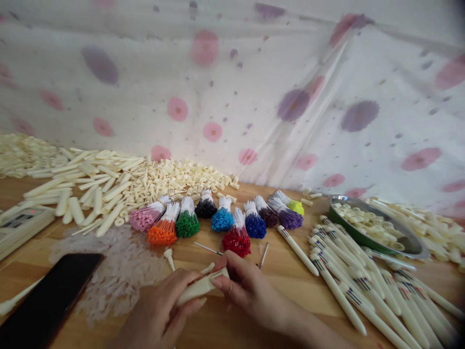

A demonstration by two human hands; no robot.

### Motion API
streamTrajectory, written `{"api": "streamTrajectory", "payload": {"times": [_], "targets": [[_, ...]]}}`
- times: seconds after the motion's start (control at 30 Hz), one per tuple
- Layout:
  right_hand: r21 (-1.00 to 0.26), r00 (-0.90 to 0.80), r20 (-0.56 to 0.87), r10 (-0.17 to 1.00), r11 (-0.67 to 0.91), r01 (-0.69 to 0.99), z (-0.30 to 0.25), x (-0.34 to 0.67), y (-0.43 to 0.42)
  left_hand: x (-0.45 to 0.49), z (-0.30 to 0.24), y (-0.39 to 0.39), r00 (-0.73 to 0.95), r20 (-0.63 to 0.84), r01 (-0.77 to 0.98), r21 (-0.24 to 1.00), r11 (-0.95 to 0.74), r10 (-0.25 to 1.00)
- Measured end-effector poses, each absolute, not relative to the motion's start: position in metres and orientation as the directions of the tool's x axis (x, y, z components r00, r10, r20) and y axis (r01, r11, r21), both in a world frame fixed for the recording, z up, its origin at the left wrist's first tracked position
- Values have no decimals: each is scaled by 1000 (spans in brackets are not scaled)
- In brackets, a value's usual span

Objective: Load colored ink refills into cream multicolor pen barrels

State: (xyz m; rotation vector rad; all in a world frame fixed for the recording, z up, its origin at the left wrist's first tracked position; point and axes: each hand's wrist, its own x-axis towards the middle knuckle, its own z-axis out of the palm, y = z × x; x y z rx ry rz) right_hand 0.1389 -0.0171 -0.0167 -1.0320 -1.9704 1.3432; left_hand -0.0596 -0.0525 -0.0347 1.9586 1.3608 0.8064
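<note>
A cream plastic pen barrel (198, 290) lies tilted between my hands, above the front of the wooden table. My left hand (158, 303) is closed around its lower body. The thumb and fingers of my right hand (252, 288) pinch its slotted upper end. A second thin cream piece (208, 269) shows along the barrel's far side; fingers partly cover it. Just beyond my hands stand a small cream pointed tip (169, 258) and a red bundle of ink refills (238, 237). Two loose refills lie close by, one of them a thin refill (265, 255).
Several refill bundles, including an orange one (163, 231), form a row behind. Cream pen parts (105, 182) are heaped at the back left. A phone (51, 295) and clear plastic pieces (116, 271) lie left. Assembled pens (348, 291) and a green-sided bowl (336, 212) are right.
</note>
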Motion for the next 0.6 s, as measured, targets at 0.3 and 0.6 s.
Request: {"api": "streamTrajectory", "payload": {"times": [0.3, 0.6], "targets": [[-714, -592, 220, 775, 542, 443, -23, 135, -19, -49, -38, -64, 270, -335, 341, 910, 236, 903], [-622, -694, 338, 635, 704, 341, -15, 138, -18, -43, -36, -63, 569, -592, 57, 721, 691, 571]]}}
